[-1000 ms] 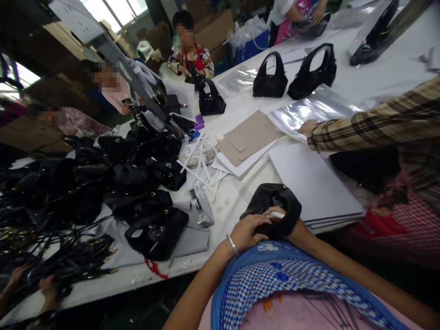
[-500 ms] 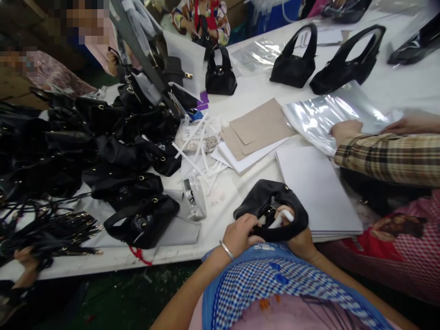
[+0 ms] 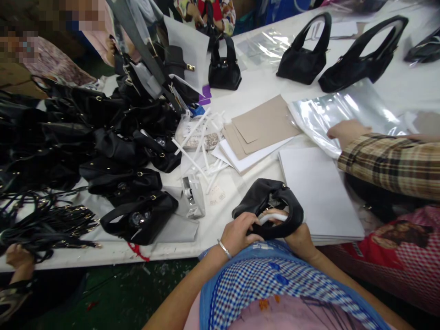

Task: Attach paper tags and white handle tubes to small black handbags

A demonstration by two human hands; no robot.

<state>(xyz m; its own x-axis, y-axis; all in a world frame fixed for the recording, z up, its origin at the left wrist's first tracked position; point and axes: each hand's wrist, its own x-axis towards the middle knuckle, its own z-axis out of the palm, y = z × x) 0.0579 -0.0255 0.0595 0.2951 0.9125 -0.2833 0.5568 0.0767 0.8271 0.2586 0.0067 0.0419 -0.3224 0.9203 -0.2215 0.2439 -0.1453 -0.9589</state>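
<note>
A small black handbag (image 3: 259,195) rests at the near edge of the table, against my body. My left hand (image 3: 239,233), with a bangle at the wrist, is closed on its near left side, the thumb and fingers pinching there. My right hand (image 3: 298,239) reaches round the bag's right side and under the handle (image 3: 296,208); its fingertips show inside the handle's loop. A white curved strip (image 3: 275,217) lies between both hands' fingers at the bag's opening. Its ends are hidden, and so is most of the right palm.
White sheets (image 3: 323,192) are stacked to the right, brown cards (image 3: 263,123) ahead. Loose white strips (image 3: 202,156) lie by a heap of black bags (image 3: 113,146) and straps (image 3: 51,224) on the left. A co-worker's plaid sleeve (image 3: 388,160) reaches over clear plastic (image 3: 347,114).
The white strip, earlier upright and bunched in my right fingers, now lies lower and curved toward my left hand. The co-worker's hand at the plastic has shifted a little. The view has turned slightly.
</note>
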